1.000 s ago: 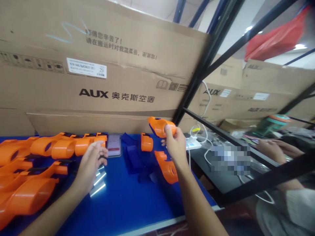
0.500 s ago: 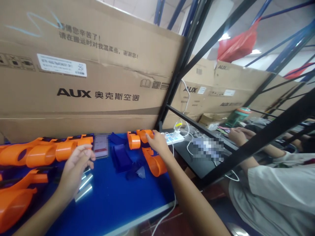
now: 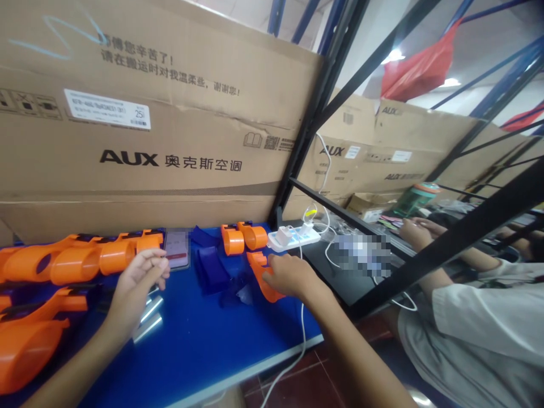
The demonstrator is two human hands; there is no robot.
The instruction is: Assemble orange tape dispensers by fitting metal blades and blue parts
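My right hand (image 3: 291,276) is closed over the near orange plastic piece with a curved band (image 3: 259,270), its fingertips at the upper edge and partly hiding it. Just behind stand two orange ring-shaped pieces (image 3: 256,238) with dark clips on top. My left hand (image 3: 142,276) hovers over the left side of the blue table (image 3: 191,345), fingers loosely curled and slightly apart with nothing visible in them. Shiny metallic strips (image 3: 148,327) lie beside and partly under it. Dark blue curved pieces (image 3: 211,271) and a small clear plastic scrap (image 3: 244,294) rest between my hands.
More orange pieces (image 3: 74,264) line the left side. A phone (image 3: 177,249) lies at the back. A white power strip (image 3: 293,238) with cables sits by a black rack post (image 3: 297,158). Large cartons (image 3: 191,130) form the back. Another person's hands (image 3: 419,233) are at the right.
My right hand has moved from the rear orange ring pieces down and toward me onto the nearer orange piece. My left hand has barely shifted.
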